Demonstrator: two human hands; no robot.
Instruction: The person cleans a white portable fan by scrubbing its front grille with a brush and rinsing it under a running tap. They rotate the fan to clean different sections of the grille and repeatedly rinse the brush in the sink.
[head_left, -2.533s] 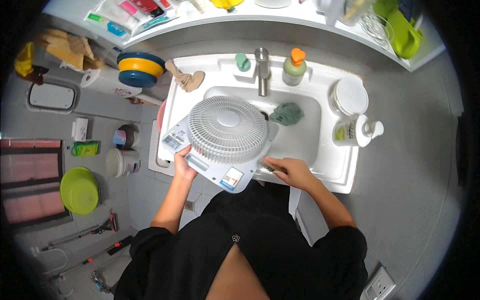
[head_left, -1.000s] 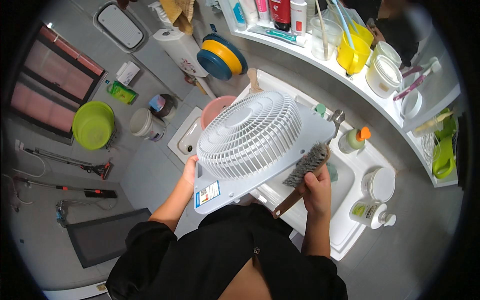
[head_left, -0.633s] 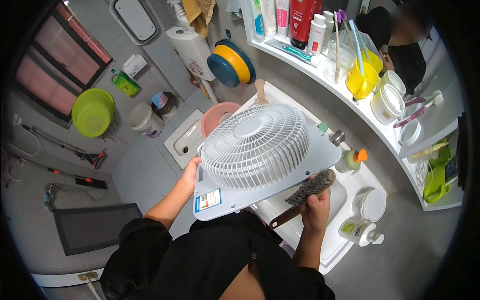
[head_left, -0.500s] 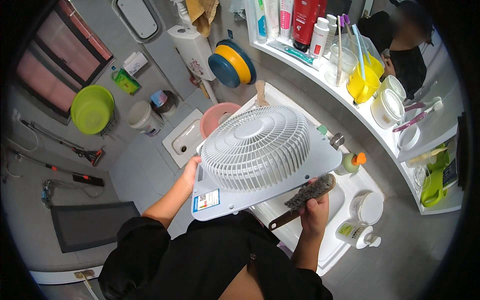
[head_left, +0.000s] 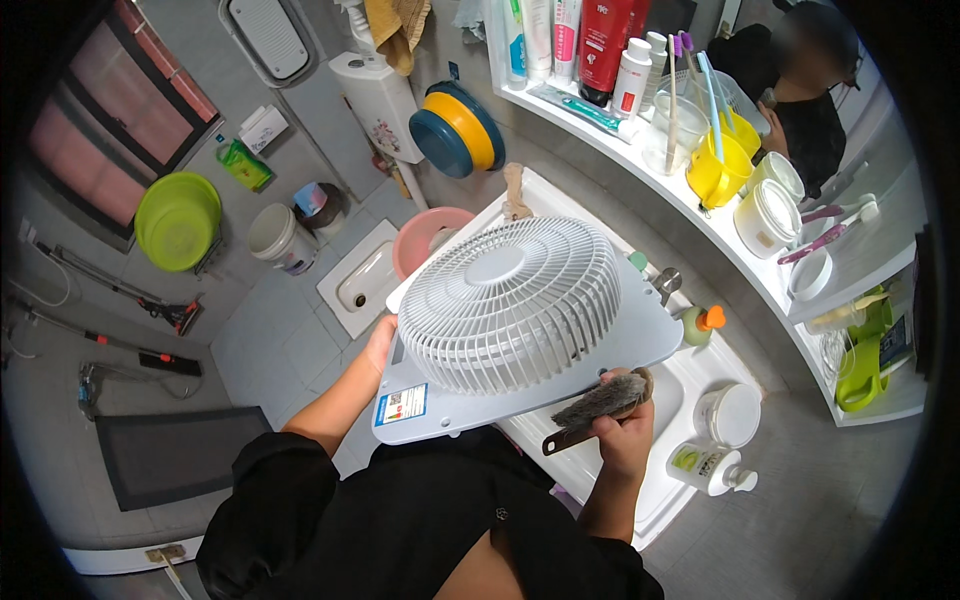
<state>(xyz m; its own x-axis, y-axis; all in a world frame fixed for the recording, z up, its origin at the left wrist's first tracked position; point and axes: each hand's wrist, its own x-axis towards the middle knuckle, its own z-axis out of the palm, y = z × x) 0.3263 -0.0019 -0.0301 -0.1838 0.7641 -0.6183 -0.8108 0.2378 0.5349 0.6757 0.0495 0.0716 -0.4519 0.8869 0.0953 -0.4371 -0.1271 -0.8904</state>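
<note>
A light grey fan housing (head_left: 630, 350) with a round slatted grille is held over the white sink (head_left: 668, 500), grille side up and tilted. My left hand (head_left: 378, 345) grips its left edge; part of the fingers goes out of sight behind the plate. In my right hand (head_left: 627, 440) is a scrubbing brush (head_left: 597, 402) with grey bristles and a brown handle, close to the plate's near right edge. I cannot tell whether the brush touches the plate. A blue and white label (head_left: 401, 404) is stuck on the plate's near left corner.
On the sink's right rim stand a white tub (head_left: 728, 415) and a white bottle (head_left: 705, 468). Beyond the housing are a tap (head_left: 667, 284), an orange-topped pump bottle (head_left: 700, 325) and a pink basin (head_left: 425, 240). A shelf (head_left: 640, 150) with toothbrushes and cups curves above.
My right hand has turned the brush, so its bristles now face more toward me. The housing has shifted slightly; my left hand keeps its hold.
</note>
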